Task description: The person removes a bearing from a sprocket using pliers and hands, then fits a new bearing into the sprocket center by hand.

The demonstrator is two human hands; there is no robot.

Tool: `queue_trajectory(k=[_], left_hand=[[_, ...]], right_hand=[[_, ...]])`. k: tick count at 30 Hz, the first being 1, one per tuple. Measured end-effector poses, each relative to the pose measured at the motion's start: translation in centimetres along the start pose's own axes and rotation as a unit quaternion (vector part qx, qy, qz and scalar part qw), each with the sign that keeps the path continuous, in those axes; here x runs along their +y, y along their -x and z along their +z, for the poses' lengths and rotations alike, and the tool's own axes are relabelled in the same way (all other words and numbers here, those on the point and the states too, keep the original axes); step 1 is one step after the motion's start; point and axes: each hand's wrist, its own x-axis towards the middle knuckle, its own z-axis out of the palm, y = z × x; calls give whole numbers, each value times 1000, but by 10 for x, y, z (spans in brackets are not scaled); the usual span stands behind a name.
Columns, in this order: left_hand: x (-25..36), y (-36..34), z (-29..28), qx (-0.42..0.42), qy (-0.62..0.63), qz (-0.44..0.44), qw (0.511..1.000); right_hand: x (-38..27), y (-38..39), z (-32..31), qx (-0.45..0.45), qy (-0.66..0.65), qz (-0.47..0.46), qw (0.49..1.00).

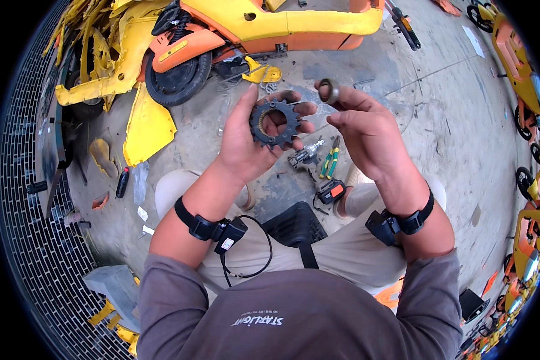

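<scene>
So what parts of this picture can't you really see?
Head view only:
- The back of the toothed gear: the left hand cups it from behind.
- The small ring: partly covered by the right hand fingers, too small to tell its kind.
- The metal part on the floor: half hidden behind the left hand.
- The yellow-orange scooter: cut off by the top edge.

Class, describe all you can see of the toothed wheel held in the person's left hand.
The toothed wheel is a dark, flat sprocket that looks like worn, greasy metal. Blunt teeth run round its rim, and a wide round hole opens at its centre, with smaller notches along the inner edge. It is held up above the concrete floor, its face turned toward the camera. The left hand cradles it from behind, thumb at its left edge, fingertips curling over its right side. The right hand does not touch it.
</scene>
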Motion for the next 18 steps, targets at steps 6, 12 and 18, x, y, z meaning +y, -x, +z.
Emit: queue_trajectory(k=[6, 12, 18], left_hand=[[1, -1, -2, -1, -19, -3, 1000], [-1, -1, -2, 14, -46, 3, 999], [1, -2, -7, -31, -61, -4, 998]], right_hand=[[-10, 2, 3, 7, -53, 27, 998], [-6, -1, -1, -5, -70, 54, 996], [-3, -1, -5, -43, -73, 37, 996]])
